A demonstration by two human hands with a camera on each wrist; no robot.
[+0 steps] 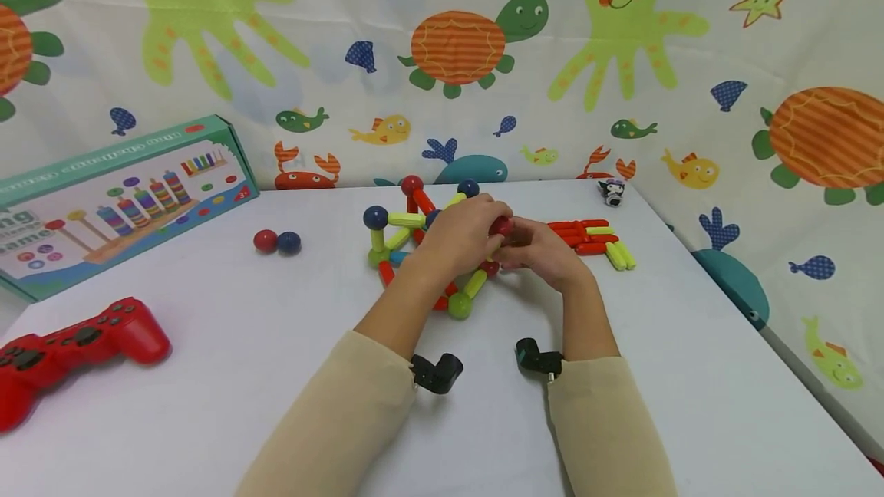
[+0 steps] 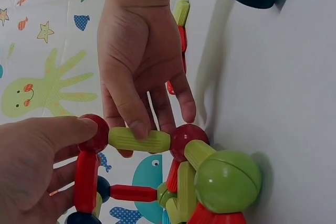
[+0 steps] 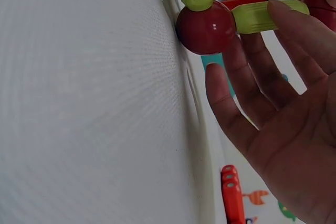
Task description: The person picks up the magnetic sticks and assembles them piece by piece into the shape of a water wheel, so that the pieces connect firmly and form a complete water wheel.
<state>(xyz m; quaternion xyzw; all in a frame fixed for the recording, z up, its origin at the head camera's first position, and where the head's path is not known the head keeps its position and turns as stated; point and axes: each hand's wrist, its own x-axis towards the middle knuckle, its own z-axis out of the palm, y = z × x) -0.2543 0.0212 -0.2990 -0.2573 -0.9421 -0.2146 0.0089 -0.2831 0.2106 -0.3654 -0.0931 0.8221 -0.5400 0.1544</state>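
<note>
A frame of red, yellow-green and blue rods joined by coloured balls stands on the white table [image 1: 276, 374]. With thumb and fingers, my left hand [image 1: 459, 236] grips a dark red ball [image 2: 94, 134] at its upper corner. My right hand [image 1: 542, 255] pinches a yellow-green rod [image 2: 137, 140] between thumb and fingers. In the left wrist view that rod spans from the gripped ball to a lower red ball [image 2: 188, 141]. A large green ball [image 2: 228, 182] sits at the near corner. My left hand and forearm hide part of the frame in the head view.
Loose red and yellow-green rods [image 1: 587, 236] lie right of the frame. A red ball [image 1: 265, 241] and a blue ball [image 1: 289, 243] sit left of it. Farther left are a red game controller [image 1: 83, 347] and a toy box [image 1: 131, 202]. A small figurine [image 1: 611, 192] stands at the back right.
</note>
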